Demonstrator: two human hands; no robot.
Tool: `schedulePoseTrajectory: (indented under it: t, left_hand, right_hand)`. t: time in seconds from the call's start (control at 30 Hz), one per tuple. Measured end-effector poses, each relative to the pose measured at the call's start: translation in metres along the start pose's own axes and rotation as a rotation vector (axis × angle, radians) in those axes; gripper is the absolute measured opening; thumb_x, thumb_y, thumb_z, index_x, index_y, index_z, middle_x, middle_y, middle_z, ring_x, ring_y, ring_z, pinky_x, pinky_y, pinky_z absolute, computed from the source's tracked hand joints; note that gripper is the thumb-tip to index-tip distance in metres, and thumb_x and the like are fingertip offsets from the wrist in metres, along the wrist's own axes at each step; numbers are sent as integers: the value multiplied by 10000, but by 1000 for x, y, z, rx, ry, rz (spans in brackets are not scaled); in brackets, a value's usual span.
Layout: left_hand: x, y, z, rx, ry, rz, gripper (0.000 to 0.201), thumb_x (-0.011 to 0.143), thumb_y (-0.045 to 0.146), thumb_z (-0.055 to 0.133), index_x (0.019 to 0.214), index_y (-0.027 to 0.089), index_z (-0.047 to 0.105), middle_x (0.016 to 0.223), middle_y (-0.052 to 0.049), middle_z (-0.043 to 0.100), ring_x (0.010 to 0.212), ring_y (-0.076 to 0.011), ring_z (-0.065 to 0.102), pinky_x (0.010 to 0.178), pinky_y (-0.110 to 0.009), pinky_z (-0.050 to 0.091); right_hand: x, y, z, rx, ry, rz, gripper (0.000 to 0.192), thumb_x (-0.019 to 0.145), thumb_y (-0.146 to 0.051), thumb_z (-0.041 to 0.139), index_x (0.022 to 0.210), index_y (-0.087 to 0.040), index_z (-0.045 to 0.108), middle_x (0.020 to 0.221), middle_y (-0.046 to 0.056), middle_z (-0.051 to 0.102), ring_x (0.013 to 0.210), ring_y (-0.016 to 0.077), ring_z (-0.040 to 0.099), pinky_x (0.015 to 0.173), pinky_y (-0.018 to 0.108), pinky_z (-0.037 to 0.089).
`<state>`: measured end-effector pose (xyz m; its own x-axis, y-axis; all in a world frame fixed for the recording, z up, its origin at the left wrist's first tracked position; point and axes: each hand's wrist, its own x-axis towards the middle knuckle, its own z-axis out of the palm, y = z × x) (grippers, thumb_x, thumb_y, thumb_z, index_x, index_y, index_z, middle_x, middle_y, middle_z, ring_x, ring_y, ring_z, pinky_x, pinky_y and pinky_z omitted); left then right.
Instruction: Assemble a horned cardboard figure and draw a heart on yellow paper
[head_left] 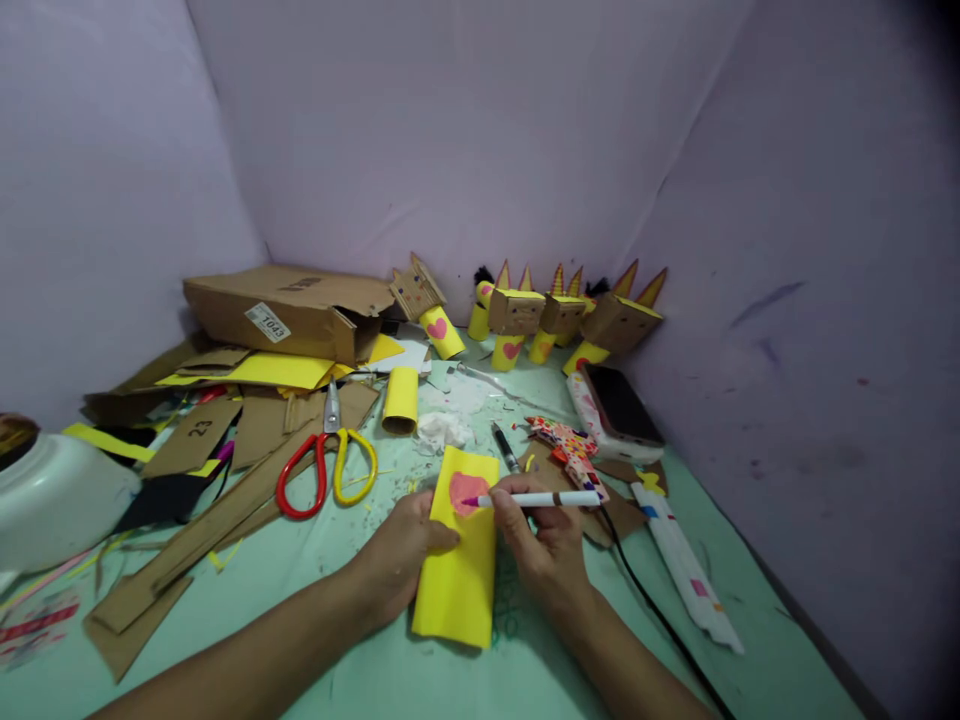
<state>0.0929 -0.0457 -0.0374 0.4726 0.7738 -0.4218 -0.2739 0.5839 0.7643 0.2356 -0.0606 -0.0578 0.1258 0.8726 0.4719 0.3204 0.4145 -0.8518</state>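
My left hand (409,552) grips the left edge of a yellow paper strip (455,590), thumb on top, fingers hidden behind it. On the strip's upper part is a pink heart shape (466,492). My right hand (546,545) pinches a white marker (559,498), its pink tip touching the heart. Just beyond the strip are a black pen (505,447) and a crumpled white tissue (444,430). A yellow paper tube (401,398) lies behind the tissue. To the left lie scissors (328,460) with one red and one yellow handle.
Several cardboard figures (517,313) on yellow tubes stand along the back wall. A cardboard box (289,305) and cardboard scraps (195,535) cover the left. On the right are a patterned glue gun (570,447) with a black cord (660,610), a phone (621,402) and a white packet (686,565).
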Motion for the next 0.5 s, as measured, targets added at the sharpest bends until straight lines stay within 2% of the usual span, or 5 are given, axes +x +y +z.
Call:
schedulePoseTrajectory:
  t: [0.13,0.5]
  left_hand:
    - [0,0,0,-11,26,-21,471,538,-23,495,990,80,579,710,-70,685,642,-224,637,654,-344,471]
    - [2,1,-2,10,-8,-9,484,549,-26,489,1013,88,568,738,-80,691,679,-244,645,634,-341,474]
  right_hand:
    - [1,-2,1,-10,-13,-47,136,809,-230,530,713,-163,600,570,-9,551,494,110,491,464,224,367]
    - [1,2,6,19,-18,-77,120,811,-204,520,731,-175,605,626,1,597,555,124,533,514,235,398]
